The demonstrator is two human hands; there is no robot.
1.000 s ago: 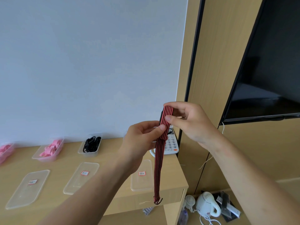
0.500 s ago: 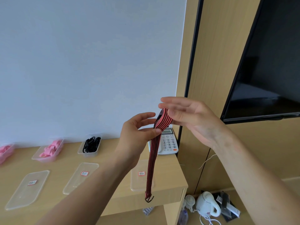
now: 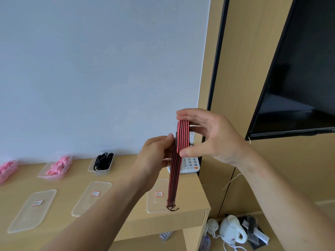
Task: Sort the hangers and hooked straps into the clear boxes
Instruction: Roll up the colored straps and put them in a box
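Both hands up, nearly touching: left hand (image 3: 155, 157) pinches the red-black strap (image 3: 173, 180) side-on, right hand (image 3: 214, 140) grips its folded top between thumb and forefinger (hook (image 3: 172, 208) dangling below).

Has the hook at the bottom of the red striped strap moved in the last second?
Yes. The hook has risen: it hung below the desk's front edge before; now it shows against the front rim of the rightmost clear lid.

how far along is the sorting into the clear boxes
Done: two boxes hold pink pieces and another box holds black ones. In hand: the left hand and right hand hold a folded red-and-black strap above the desk. Left: the strap is not boxed, and three lids lie off.
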